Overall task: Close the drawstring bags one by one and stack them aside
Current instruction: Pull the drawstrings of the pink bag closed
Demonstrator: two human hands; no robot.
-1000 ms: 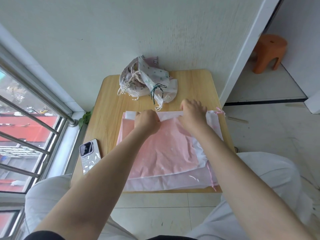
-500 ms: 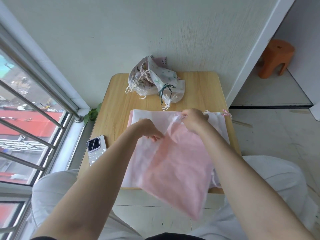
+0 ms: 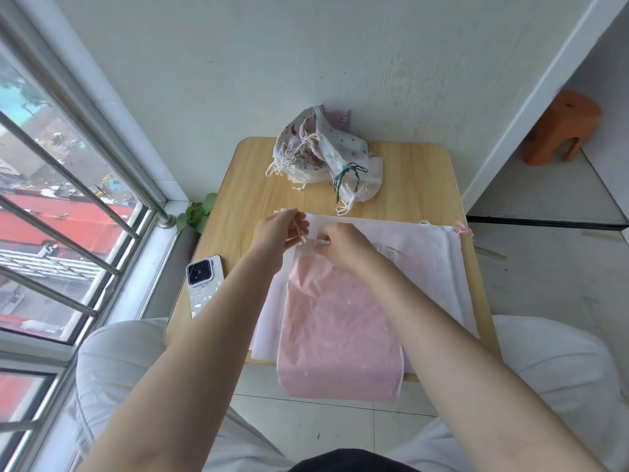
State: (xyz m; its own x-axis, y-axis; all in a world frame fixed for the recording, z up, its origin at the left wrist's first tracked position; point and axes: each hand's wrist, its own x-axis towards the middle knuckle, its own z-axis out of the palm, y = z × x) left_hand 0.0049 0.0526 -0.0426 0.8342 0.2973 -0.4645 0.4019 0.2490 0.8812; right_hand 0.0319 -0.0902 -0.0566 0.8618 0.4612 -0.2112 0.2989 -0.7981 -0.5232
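- A window with metal bars fills the left side, and a small green plant sits at the foot of its frame.
- A phone lies flat near the left edge of the wooden worktop.
- The left hand is raised over the worktop, its fingers curled and pinching a pale drawstring.
- The right hand, just beside the left one, pinches the gathered top of the pink bag.
- The pink bag hangs from that grip and drapes down over the near edge of the worktop.
- Under it lies a flat stack of pale bags, spread across the worktop's right half.
- At the far edge, against the wall, rests a heap of patterned bags with loose strings trailing out.
- An orange stool stands on the floor far right.
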